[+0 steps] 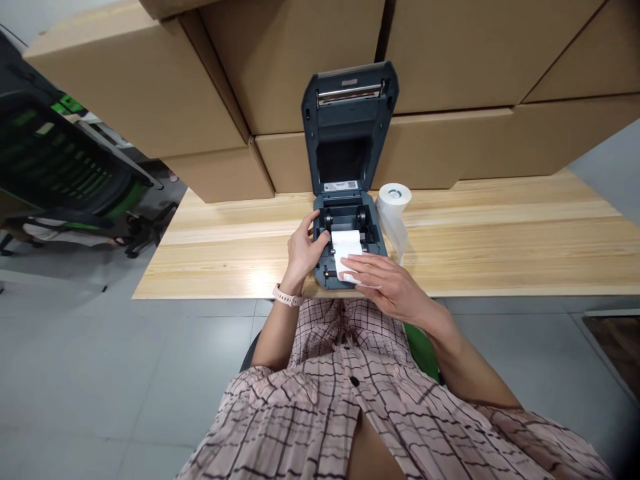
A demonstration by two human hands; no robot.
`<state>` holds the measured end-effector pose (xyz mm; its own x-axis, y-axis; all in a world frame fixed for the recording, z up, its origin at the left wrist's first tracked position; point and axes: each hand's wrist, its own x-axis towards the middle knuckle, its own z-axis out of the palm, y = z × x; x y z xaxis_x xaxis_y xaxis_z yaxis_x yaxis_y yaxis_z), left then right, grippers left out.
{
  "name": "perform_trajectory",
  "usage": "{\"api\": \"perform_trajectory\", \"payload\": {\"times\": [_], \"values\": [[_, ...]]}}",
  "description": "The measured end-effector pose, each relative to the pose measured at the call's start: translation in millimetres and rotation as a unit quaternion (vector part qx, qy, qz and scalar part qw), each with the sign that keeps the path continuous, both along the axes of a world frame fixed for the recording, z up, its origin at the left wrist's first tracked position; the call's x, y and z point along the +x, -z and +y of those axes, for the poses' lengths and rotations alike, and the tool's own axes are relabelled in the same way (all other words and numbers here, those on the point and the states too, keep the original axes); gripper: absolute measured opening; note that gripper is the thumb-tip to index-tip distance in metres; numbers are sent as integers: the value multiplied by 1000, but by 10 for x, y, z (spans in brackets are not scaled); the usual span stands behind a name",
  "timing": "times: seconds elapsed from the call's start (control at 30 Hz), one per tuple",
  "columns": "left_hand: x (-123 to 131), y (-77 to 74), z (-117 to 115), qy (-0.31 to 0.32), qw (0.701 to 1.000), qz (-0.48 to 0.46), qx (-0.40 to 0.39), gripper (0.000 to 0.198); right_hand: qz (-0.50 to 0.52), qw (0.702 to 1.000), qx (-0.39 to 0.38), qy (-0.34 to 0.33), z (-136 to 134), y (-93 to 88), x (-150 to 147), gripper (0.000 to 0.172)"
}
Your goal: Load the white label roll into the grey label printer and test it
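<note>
A dark grey label printer (320, 277) stands on the wooden table with its lid (345, 127) raised and its inside exposed. My left hand (303, 253) grips the printer's left side, thumb over the inner edge and forefinger farther back along the wall. A white paper strip (345, 243) lies across the front of the printer's inside. My right hand (387, 283) holds the front end of this strip, its fingers stretched over the paper; the thumb is hidden. Just right of the printer sits a white paper roll (387, 197) with a loose tail hanging toward me.
Large cardboard boxes (300, 60) are stacked along the back of the wooden table (500, 247), close behind the raised lid. The table's front edge runs just before my body. An office chair (60, 153) stands on the grey floor at left.
</note>
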<state>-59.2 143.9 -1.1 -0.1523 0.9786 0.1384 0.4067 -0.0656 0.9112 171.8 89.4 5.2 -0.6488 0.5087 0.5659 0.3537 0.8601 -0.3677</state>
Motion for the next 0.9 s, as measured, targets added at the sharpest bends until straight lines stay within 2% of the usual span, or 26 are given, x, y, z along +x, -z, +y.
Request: {"api": "perform_trajectory", "payload": {"times": [0.5,0.9], "values": [[20,-8,-4,7,999,-31,5,56,28,999,-14,7,-56,50,-13,31],[27,-22,11,15,999,-48,4,56,24,999,-34,6,-94,33,19,39]]}}
